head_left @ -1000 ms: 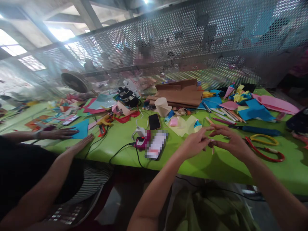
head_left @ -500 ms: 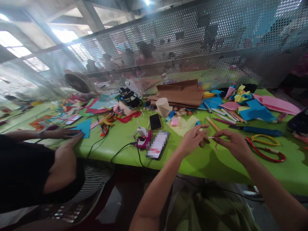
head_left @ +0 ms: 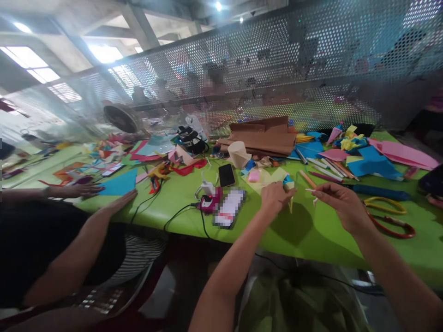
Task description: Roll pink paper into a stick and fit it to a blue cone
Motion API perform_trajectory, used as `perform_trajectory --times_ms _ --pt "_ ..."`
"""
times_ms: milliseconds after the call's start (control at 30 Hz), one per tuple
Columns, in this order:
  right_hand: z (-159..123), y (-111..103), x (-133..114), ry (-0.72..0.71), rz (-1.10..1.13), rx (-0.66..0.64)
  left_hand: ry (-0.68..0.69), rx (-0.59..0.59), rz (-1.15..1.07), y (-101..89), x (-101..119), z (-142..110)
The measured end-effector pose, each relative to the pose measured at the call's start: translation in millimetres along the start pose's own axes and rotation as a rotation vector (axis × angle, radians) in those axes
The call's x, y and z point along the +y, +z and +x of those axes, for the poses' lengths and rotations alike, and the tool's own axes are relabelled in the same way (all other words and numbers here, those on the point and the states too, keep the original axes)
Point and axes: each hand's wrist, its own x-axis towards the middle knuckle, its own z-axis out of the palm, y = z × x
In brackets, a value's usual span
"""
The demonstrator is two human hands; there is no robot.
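Note:
My left hand [head_left: 275,197] is closed around a small folded paper piece [head_left: 288,184], yellow with a blue tip, lifted just above the green table [head_left: 304,233]. My right hand [head_left: 337,203] hovers to its right, with thumb and forefinger pinched on a thin pale strip [head_left: 312,192] that hangs down a little. The two hands are a short gap apart. Pale yellow paper sheets [head_left: 268,176] lie on the table just behind my left hand.
A black phone [head_left: 226,174], a pink device with cables [head_left: 209,203] and a second phone [head_left: 230,210] lie left of my hands. Scissors [head_left: 389,216], pencils [head_left: 325,168], coloured paper and brown card [head_left: 266,136] crowd the back. Another person's arms [head_left: 114,207] rest at the left.
My hands have drawn apart. The left hand has closed on the folded paper piece and lifted it. The right hand keeps its pinch on the strip. The neighbour's arm has shifted forward again.

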Motion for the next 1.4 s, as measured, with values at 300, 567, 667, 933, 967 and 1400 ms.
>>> perform_trajectory --times_ms 300,567,667,933,967,1400 --pt "6 -8 18 0.055 0.157 0.038 0.044 0.149 -0.263 12.7 6 -11" --pt "9 -7 11 0.088 0.250 0.094 0.045 0.061 -1.000 19.9 14 -8" --pt "8 -6 9 0.075 0.187 0.114 0.061 -0.027 -1.109 20.3 20 -12" --pt "2 5 7 0.004 0.042 0.071 0.150 -0.024 -1.310 28.7 28 -24" --pt "2 6 7 -0.017 0.006 0.069 0.151 -0.041 -1.320 29.1 29 -25" --pt "-5 25 -5 -0.322 -0.396 0.210 0.157 -0.146 -1.365 21.6 28 -44"
